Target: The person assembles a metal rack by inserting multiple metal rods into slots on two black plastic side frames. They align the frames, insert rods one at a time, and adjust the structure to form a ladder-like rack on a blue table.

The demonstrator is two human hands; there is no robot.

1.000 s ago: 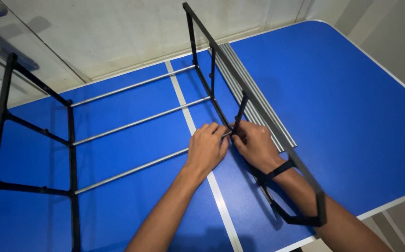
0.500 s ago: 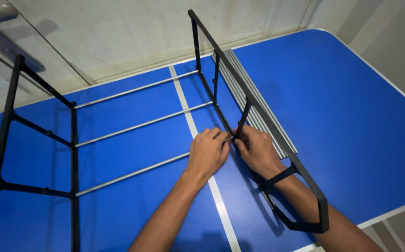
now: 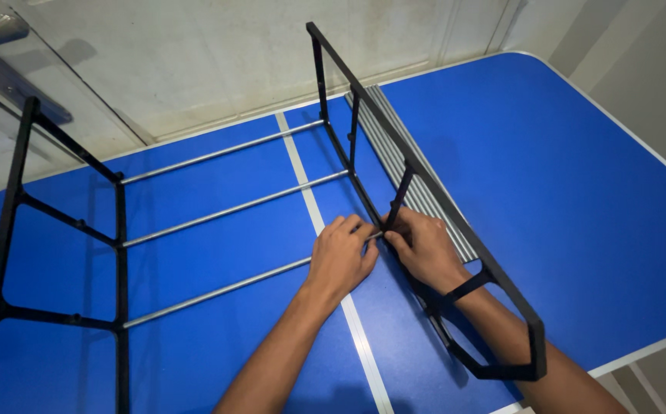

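My left hand [image 3: 340, 257] lay palm down, fingers curled, fingertips pinched toward the right. My right hand [image 3: 425, 249] faced it, fingers bent, its fingertips nearly touching those of the left. Both forearms extended forward, converging at the fingertips.

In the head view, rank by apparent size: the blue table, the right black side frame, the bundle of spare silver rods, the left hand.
1. Blue table, fills most of the view.
2. Right black side frame.
3. Bundle of spare silver rods, partly hidden behind the frame.
4. Left hand, though nearness to the camera enlarges it.
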